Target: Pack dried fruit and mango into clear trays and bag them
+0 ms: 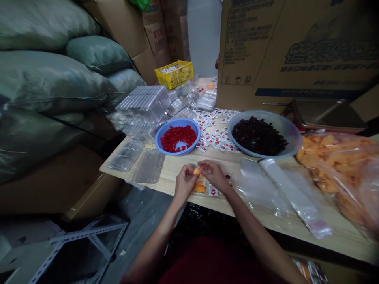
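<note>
Pinching one orange piece between left hand and right hand; keep fingertips light, blue bowl at 12 o'clock.

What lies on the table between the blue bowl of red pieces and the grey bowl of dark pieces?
In the head view, a scatter of small white-and-red sachets covers the wooden tabletop between the blue plastic bowl and the grey bowl.

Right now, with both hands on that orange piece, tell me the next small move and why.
Probably lower the orange piece into the clear tray just beneath it. Both the left hand and the right hand pinch it right above that tray, where another orange piece already lies beside a small red-and-white sachet.
</note>
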